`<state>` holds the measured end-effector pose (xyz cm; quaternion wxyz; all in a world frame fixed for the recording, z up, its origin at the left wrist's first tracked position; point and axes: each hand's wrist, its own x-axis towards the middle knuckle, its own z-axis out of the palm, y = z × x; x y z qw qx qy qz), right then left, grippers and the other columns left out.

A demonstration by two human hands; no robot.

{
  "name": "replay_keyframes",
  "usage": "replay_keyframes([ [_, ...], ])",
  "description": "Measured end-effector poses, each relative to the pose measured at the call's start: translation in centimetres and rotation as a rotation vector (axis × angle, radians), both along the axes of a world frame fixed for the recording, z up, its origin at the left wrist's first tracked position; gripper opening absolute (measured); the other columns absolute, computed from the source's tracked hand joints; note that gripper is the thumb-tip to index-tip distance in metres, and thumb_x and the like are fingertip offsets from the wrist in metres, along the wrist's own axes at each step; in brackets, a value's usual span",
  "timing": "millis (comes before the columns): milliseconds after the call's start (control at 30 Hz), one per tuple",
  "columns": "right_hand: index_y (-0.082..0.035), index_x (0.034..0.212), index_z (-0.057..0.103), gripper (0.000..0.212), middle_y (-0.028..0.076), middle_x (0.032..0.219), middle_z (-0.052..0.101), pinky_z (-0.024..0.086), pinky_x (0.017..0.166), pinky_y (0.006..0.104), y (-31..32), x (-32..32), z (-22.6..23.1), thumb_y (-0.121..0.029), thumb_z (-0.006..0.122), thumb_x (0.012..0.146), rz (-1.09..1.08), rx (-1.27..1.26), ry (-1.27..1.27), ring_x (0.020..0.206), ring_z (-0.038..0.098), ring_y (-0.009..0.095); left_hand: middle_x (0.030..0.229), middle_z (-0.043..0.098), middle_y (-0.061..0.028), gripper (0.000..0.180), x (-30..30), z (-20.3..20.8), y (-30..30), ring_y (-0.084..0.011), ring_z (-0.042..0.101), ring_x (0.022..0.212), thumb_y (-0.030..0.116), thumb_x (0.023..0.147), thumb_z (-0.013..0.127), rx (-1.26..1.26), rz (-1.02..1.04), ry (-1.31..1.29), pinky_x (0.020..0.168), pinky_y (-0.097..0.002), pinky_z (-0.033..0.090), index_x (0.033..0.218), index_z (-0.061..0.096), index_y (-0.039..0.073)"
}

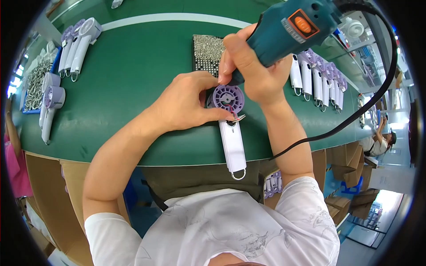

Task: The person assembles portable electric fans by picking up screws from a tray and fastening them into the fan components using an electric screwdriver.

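A white and purple handheld fan lies at the table's near edge, its round purple head uncovered so that wires show, its wire loop pointing toward me. My left hand grips the fan around its head, thumb at the neck beside a small loose piece. Above the head, my right hand is wrapped round a teal electric screwdriver, tip downward. Its tip is hidden behind my fingers. Just beyond the hands sits a black screw tray full of small silvery screws.
Several fans stand in a row at the right, and others lie at the left. A blue bin of metal parts is at the far left. The screwdriver's black cable loops over the right side. Cardboard boxes stand below the table.
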<state>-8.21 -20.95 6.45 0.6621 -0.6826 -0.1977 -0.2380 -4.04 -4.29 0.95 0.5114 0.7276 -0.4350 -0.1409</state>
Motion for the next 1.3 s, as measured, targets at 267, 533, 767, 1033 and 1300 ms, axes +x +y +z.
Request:
replay_keyframes([
  [267,0.004,0.101,0.061,0.014,0.009,0.064,0.061,0.052,0.043,0.0328,-2.7,-0.8,2.1,-0.010,0.064,0.101,0.132,0.436,-0.176,0.047,0.061,0.020,0.089,0.066,-0.0056,0.058,-0.6,0.9,0.3,-0.0151,0.055,0.067,0.029,0.068,0.095,0.113,0.008,-0.082,0.062,-0.0285,0.049,0.112,0.072,0.001],
  [533,0.001,0.097,0.063,0.015,0.005,0.061,0.063,0.052,0.046,0.0303,-2.7,0.7,-2.4,-0.013,0.069,0.099,-0.253,0.370,-0.136,0.048,0.063,0.016,0.083,0.065,-0.0027,0.063,-0.5,1.1,0.7,-0.0097,0.051,0.062,0.028,0.060,0.100,0.090,-0.022,-0.090,0.053,-0.0245,0.041,0.111,0.075,0.000],
  [767,0.001,0.095,0.065,0.015,0.005,0.061,0.064,0.051,0.044,0.0287,-2.5,1.2,-2.7,-0.012,0.069,0.099,-0.246,0.321,-0.131,0.049,0.064,0.014,0.075,0.062,-0.0069,0.065,-0.5,1.0,0.7,-0.0154,0.054,0.058,0.035,0.060,0.098,0.089,0.004,-0.084,0.055,-0.0294,0.047,0.108,0.075,-0.003],
  [1033,0.001,0.093,0.065,0.014,0.005,0.059,0.064,0.050,0.044,0.0276,-2.2,1.2,-2.8,-0.011,0.070,0.099,-0.269,0.290,-0.106,0.049,0.064,0.013,0.083,0.065,-0.0031,0.063,-0.5,0.6,0.9,-0.0095,0.051,0.062,0.027,0.061,0.100,0.059,-0.025,-0.123,0.053,-0.0244,0.041,0.111,0.074,0.000],
  [1300,0.002,0.090,0.063,0.014,0.006,0.061,0.064,0.050,0.045,0.0292,-1.5,1.9,-2.0,-0.008,0.069,0.098,-0.259,0.032,-0.003,0.048,0.062,0.015,0.078,0.064,-0.0053,0.063,-0.5,0.9,0.8,-0.0128,0.052,0.058,0.032,0.061,0.099,0.074,-0.003,-0.109,0.054,-0.0269,0.044,0.109,0.075,-0.002],
])
